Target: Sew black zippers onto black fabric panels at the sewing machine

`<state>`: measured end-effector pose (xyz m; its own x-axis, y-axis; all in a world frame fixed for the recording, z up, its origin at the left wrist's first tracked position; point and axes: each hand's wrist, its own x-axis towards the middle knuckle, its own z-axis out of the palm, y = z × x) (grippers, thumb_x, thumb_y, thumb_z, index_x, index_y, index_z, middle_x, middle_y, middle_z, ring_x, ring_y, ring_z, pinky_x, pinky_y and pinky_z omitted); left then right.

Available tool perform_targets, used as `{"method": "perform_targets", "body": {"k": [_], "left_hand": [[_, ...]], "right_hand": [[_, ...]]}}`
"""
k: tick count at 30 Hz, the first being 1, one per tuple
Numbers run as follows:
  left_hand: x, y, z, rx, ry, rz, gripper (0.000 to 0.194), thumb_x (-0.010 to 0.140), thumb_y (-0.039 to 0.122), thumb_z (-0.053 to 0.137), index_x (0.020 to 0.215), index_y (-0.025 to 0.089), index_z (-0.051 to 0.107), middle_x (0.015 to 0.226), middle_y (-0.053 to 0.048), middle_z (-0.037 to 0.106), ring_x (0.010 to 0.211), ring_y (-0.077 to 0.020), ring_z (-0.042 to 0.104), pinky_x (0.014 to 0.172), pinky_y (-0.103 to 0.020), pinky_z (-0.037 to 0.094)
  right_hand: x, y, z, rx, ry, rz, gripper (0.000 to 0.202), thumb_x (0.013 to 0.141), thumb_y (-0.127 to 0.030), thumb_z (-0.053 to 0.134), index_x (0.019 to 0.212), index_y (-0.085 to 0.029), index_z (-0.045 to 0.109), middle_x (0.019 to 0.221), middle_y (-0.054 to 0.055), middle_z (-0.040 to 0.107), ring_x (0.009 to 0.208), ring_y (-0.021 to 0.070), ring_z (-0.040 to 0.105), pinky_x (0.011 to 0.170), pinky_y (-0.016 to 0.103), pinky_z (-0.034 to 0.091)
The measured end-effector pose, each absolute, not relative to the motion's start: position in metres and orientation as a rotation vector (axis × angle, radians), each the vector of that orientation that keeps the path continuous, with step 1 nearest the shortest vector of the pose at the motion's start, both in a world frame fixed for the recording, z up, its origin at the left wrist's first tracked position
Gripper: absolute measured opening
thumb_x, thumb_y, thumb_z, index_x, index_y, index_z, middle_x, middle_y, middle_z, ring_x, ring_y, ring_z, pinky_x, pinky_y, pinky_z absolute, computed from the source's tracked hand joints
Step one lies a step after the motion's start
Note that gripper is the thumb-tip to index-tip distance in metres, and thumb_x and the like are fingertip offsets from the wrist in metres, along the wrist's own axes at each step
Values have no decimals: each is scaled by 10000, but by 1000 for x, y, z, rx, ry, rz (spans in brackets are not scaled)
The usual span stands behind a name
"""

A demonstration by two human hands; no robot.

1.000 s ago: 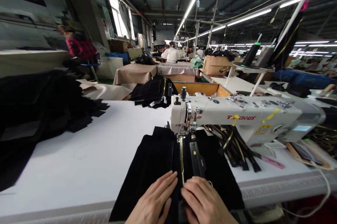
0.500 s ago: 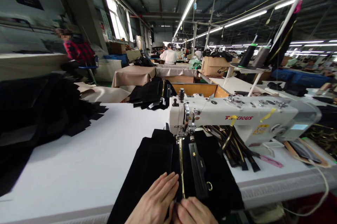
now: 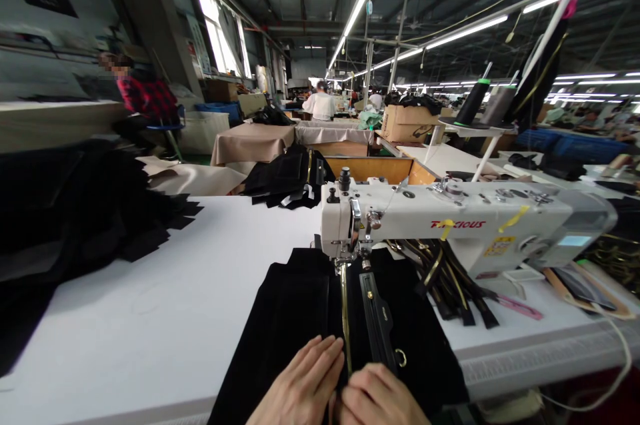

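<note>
A black fabric panel [image 3: 295, 305] lies flat under the needle end of a white sewing machine [image 3: 400, 212]. Down its middle runs a gold-toothed zipper [image 3: 345, 318], its far end beneath the presser foot [image 3: 343, 264]. My left hand [image 3: 305, 382] rests on the panel just left of the zipper, fingers stretched out side by side. With curled fingers, my right hand [image 3: 377, 395] pinches the near end of the zipper; the fingertips are partly hidden. Right of the zipper, the panel carries a dark trim strip [image 3: 377, 318] with a gold slider and a gold ring [image 3: 401, 358].
Black pieces [image 3: 100, 198] are heaped at left on the white table [image 3: 165, 305]; another pile [image 3: 285, 178] is behind. Loose zippers [image 3: 450, 285] and pink-handled snips [image 3: 520, 307] lie beneath the machine arm. Thread cones [image 3: 473, 102] stand at right. Other people sit farther back.
My right hand has moved slightly up and to the right at the zipper's near end. My left hand has slid a little right. The zipper between hands and needle looks straighter.
</note>
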<state>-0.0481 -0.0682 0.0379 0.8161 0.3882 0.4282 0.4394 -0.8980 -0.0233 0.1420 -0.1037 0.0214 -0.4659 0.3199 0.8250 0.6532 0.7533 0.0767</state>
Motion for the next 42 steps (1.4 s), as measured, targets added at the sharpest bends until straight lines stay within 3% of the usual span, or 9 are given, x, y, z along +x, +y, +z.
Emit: {"method": "perform_targets", "body": {"k": [3,6,8,16,23,31,42], "left_hand": [[-47,-65,31,-2872,-686,-690,525,768,40,464,1278,130,552,1298,-114,638,1219,-241,595,1079,-362,466],[-46,-62,27,-2834,-666,-755,514,763,46,461,1262,125,560,1311,-128,628,1242,-260,579,1069,-368,473],[-46,-59,27,-2816,-617,-746,515,764,33,447,1261,112,559,1314,-132,626,1237,-257,583,1058,-360,483],[-49,-54,37,-2876,-546,-456,486,800,30,456,1273,73,557,1311,-151,623,1192,-267,616,1019,-352,515],[-47,-43,46,-2980,-631,-556,565,746,20,483,1304,95,532,1339,-151,603,1236,-270,582,1043,-361,501],[-42,-34,74,-3095,-747,-397,616,728,26,505,1335,129,517,1440,-140,513,1335,-248,485,1093,-382,455],[-40,-20,76,-3181,-784,-544,548,804,16,483,1336,140,518,1415,-138,537,1320,-251,501,1104,-423,446]], "right_hand": [[161,-96,47,-947,-2142,-225,339,822,-29,385,1005,-116,656,905,96,694,862,208,645,773,330,583],[172,-88,55,-1145,-2248,10,470,825,-30,413,1250,-106,598,1228,128,633,1169,224,568,1003,349,524],[175,-83,53,-1178,-2328,104,524,817,-37,436,1319,-114,564,1302,117,595,1237,220,524,1062,339,482],[175,-70,47,-1187,-2404,309,536,756,-5,437,1243,-143,614,1166,85,611,1109,228,543,1022,335,496],[174,-55,53,-1172,-2367,318,443,832,2,420,1202,-143,614,1123,81,594,1090,222,527,999,345,495],[174,-37,55,-1193,-2352,265,381,884,-10,423,1179,-159,613,1086,84,593,1054,223,540,976,386,504],[179,-32,50,-1149,-2288,301,386,925,-48,427,1273,-158,554,1224,102,583,1149,232,537,1047,408,479]]}}
